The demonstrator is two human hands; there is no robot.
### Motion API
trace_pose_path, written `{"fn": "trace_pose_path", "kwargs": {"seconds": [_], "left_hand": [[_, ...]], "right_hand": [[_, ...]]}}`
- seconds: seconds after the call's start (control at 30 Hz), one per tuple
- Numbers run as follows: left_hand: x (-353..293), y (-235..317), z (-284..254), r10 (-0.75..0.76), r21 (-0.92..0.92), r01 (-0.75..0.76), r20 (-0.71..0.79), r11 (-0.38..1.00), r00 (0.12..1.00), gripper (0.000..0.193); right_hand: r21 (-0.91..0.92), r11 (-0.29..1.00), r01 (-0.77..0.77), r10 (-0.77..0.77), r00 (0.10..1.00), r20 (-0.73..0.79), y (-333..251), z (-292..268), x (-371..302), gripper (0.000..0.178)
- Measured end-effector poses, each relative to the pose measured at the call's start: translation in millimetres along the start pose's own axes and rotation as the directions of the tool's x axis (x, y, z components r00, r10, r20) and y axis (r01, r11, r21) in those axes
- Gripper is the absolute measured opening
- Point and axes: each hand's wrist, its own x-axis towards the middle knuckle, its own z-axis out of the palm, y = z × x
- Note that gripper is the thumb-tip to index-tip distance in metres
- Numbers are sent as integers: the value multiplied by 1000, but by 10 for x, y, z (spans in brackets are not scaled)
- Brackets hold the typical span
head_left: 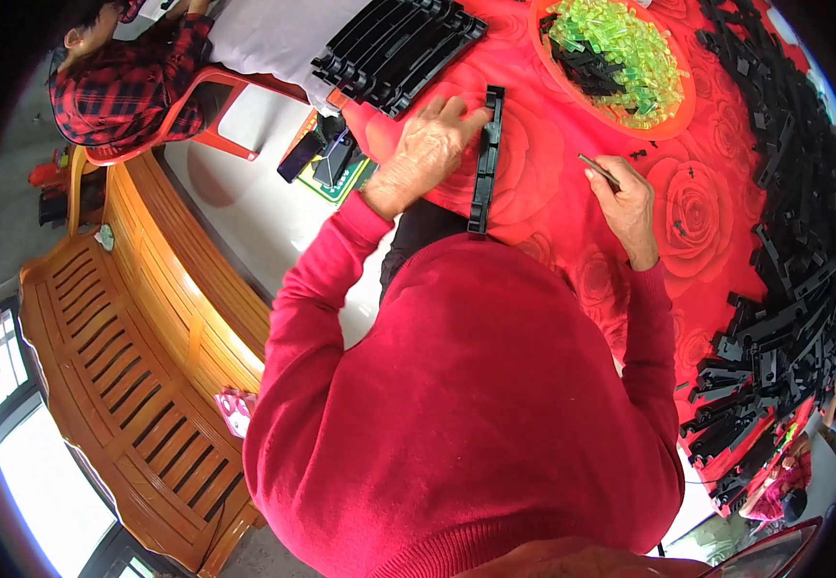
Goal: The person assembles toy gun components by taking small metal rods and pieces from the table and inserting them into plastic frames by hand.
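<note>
A long black plastic strip (484, 164) with notches lies lengthwise on the red rose-patterned tablecloth (543, 183) in front of me. My left hand (430, 146) is just left of it, palm down with the fingers apart, and one fingertip reaches the strip's edge near its far end. My right hand (627, 204) is closed around a thin, dark, pen-like tool (599, 172), whose tip points left and away from me. The tool is held apart from the strip. A few small black bits (641, 152) lie on the cloth beyond my right hand.
Several similar black strips (394, 53) lie in a row at the far left. An orange basin (685, 114) holds yellow-green translucent pieces and black parts. Loose black parts (794, 260) heap along the right side. A wooden bench (139, 376) and a seated person (129, 91) are at left.
</note>
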Motion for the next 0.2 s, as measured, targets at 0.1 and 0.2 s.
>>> {"fn": "trace_pose_path", "kwargs": {"seconds": [0.1,0.2], "left_hand": [[84,-9,-66,438,353,-459,144,815,888,54],[184,-85,16,547,282,-611,277,739,790,58]], "right_hand": [[38,997,-71,71,997,-1,-6,-13,-89,13],[99,989,-112,113,994,-5,-109,-17,-94,14]]}}
